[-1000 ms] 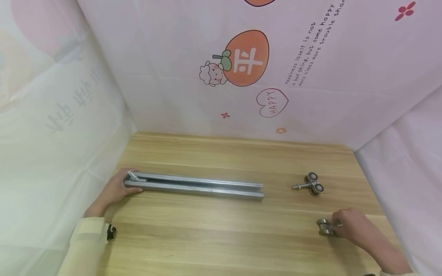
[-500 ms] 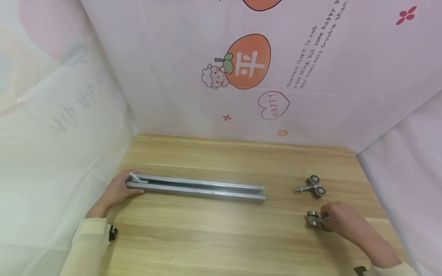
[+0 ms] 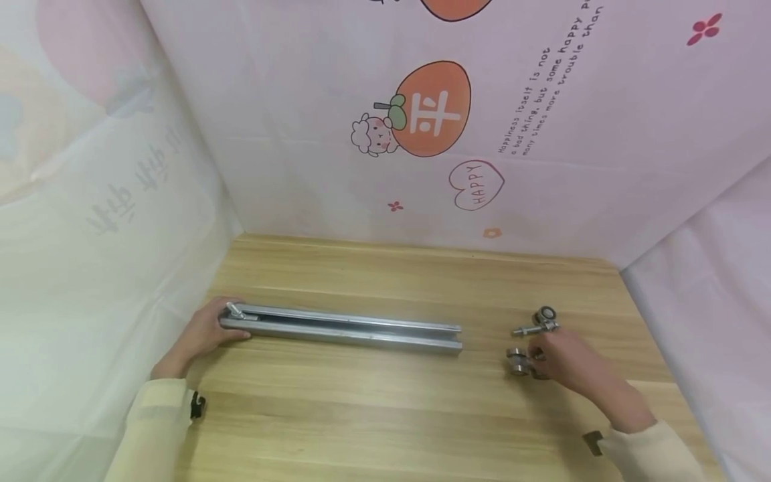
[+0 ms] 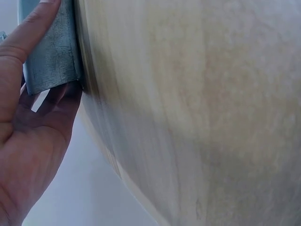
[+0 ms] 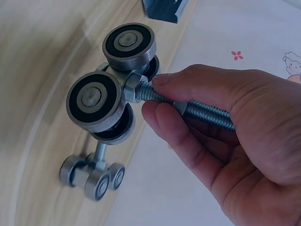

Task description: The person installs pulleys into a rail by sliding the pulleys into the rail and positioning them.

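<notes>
Left grip [image 3: 207, 327] pinches a long grey metal rail [image 3: 361, 338]; right grip [image 3: 571, 355] pinches a silver four-wheeled metal roller [image 5: 94, 101], perhaps near enough to bump its twin [image 3: 545, 316] towards the table's right edge [image 3: 640, 335].

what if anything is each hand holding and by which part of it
The right hand pinches one roller trolley by its threaded bolt; the left hand grips the metal rail by its left end.

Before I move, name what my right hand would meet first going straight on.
Probably the open end of the long silver metal rail, met first by the wheeled steel roller in the right hand; depth is unclear.
</notes>
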`<state>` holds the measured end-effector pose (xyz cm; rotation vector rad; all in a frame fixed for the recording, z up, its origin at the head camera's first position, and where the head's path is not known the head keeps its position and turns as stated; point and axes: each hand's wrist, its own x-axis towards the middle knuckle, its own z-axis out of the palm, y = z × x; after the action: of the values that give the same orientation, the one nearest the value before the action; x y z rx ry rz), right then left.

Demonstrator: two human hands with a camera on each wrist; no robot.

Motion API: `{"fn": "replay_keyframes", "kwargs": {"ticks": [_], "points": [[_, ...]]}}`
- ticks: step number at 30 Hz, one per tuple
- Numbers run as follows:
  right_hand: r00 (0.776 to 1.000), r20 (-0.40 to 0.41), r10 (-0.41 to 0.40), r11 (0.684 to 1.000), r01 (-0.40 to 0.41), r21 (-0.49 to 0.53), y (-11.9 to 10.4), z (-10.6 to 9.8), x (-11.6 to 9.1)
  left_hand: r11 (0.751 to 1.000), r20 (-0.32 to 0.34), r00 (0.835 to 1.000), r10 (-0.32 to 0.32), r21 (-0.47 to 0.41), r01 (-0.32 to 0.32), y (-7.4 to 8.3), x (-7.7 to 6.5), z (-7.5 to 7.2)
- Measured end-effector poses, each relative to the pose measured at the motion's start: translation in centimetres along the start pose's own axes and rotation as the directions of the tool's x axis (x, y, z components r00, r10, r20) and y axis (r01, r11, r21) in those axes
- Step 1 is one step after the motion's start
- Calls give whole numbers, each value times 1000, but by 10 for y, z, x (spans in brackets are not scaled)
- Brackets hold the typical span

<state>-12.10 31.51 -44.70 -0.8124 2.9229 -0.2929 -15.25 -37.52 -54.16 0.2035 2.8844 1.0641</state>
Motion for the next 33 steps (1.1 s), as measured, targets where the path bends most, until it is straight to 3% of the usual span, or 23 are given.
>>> {"fn": "replay_keyframes", "kwargs": {"ticks": [6,12,24,33], "points": [[1000,6,-25,999,24,29,-6,3,16,1000,6,1000,-5,16,5,1,2,-1],[1000,24,9,997,-11,77,-12,6,28,1000,6,1000,-7,18,7,-1,4,0],[1000,9,-3,996,2,90,-18,23,55,1000,-8,1000,3,8,-3,-2,4,-2],[1000,16,7,998,-8,70,-23,30,65,1000,-7,1000,4,15,-3,-6,5,-1]]}}
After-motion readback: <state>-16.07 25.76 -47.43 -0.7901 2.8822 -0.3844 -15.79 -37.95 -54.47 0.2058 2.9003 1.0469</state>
